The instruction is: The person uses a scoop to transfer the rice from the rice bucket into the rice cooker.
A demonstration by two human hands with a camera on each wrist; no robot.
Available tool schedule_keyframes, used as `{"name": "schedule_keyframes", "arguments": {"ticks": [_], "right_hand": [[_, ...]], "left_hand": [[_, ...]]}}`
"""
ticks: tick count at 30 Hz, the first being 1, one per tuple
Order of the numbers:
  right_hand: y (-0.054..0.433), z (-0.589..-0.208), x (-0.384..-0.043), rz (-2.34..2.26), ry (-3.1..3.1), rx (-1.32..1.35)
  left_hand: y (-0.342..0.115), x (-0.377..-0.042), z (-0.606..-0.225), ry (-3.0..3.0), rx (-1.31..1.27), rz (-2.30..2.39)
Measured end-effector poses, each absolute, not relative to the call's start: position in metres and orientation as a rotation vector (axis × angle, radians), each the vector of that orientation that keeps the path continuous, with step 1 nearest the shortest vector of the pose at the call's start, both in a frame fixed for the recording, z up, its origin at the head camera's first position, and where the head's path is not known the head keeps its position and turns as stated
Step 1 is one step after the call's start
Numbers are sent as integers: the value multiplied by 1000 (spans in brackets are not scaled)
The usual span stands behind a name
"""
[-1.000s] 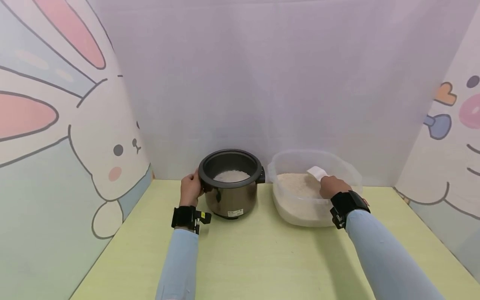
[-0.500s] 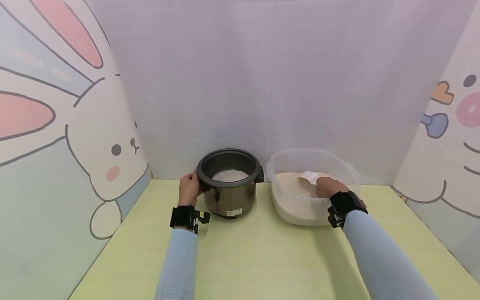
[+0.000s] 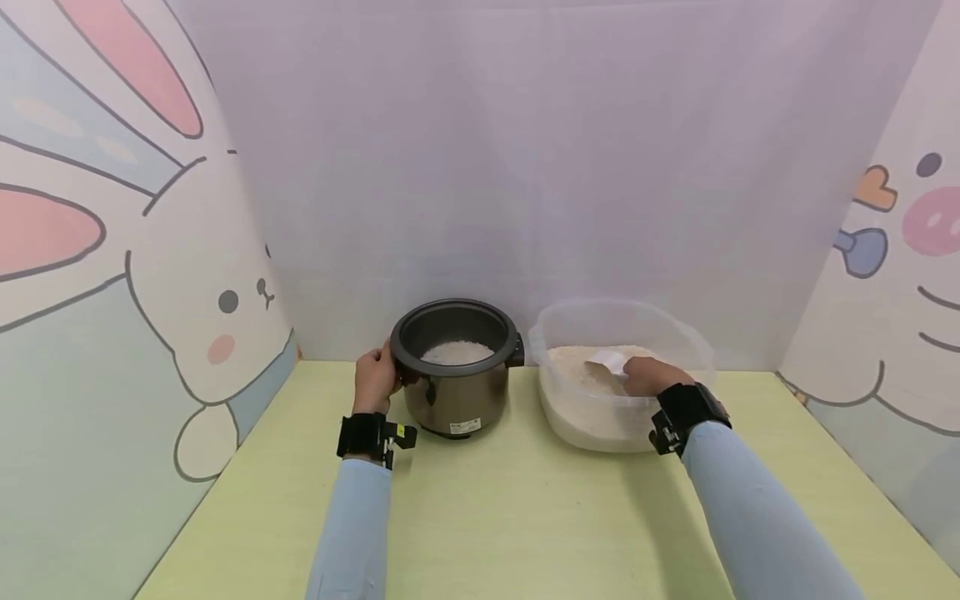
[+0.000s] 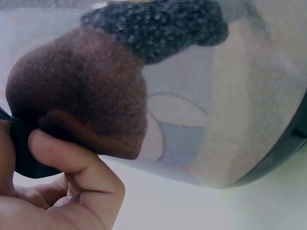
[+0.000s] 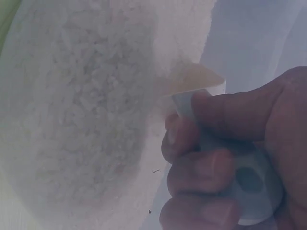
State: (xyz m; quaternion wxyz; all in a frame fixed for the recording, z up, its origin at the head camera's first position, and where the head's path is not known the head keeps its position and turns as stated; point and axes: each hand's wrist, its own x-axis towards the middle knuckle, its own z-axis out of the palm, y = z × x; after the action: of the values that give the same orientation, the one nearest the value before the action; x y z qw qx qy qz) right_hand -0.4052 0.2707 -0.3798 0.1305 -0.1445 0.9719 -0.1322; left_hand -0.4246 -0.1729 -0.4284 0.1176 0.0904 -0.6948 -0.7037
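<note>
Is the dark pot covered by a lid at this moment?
No, the dark pot is open at the top, and white rice shows inside it.

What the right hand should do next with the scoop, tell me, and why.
Probably push the scoop a little further into the rice: the right hand grips it low inside the translucent tub, right by the rice, and whether it is full can't be told.

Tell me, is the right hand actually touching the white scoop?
Touching. The right wrist view shows it: the right hand grips the white scoop, with the thumb against it and the fingers curled round it.
</note>
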Motion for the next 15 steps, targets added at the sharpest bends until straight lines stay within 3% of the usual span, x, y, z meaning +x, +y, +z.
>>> {"name": "schedule_keyframes", "arguments": {"ticks": [15], "right_hand": [[271, -382, -412, -535, 2719, -512]], "left_hand": [[-172, -425, -430, -2034, 276, -2044]]}}
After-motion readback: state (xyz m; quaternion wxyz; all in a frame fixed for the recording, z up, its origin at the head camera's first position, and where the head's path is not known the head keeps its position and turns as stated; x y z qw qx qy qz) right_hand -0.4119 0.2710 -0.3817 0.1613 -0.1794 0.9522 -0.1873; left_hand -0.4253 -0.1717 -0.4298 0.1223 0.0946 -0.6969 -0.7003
